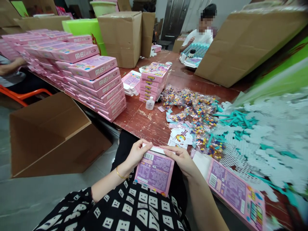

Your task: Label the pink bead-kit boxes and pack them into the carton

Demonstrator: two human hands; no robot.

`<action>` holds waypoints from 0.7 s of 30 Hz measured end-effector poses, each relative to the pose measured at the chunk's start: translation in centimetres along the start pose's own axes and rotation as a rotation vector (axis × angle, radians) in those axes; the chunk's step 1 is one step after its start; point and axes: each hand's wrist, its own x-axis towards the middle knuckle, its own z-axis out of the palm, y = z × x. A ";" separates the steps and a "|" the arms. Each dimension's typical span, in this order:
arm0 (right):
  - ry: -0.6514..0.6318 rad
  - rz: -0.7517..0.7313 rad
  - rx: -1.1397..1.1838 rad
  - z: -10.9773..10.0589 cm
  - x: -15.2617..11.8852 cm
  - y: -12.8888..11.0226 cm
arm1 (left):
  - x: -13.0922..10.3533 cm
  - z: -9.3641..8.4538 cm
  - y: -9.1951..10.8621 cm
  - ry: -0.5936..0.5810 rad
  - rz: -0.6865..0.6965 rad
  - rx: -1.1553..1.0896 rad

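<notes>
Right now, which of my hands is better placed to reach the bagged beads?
Probably your right hand: the bagged beads lie on its side, farther from your left hand. Both hands' fingers are on the pink box, though.

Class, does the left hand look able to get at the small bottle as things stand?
Probably yes: the tabletop before the bottle looks bare, though the left hand is holding the pink box.

Both hands, left (139, 153) and right (180, 157), pinch the small box's (155, 173) top edge, forearms reaching past its sides.
</notes>
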 end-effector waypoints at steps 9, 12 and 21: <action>-0.047 -0.261 -0.139 1.2 -1.8 2.5 | -1.1 -1.1 -2.7 -0.015 0.332 0.203; 0.087 -0.296 -0.103 0.7 -1.8 2.9 | 0.1 -1.1 -1.7 -0.061 0.285 0.148; 0.759 -0.108 0.520 -1.5 5.4 2.1 | 1.5 -2.1 0.4 -0.103 -0.105 -0.161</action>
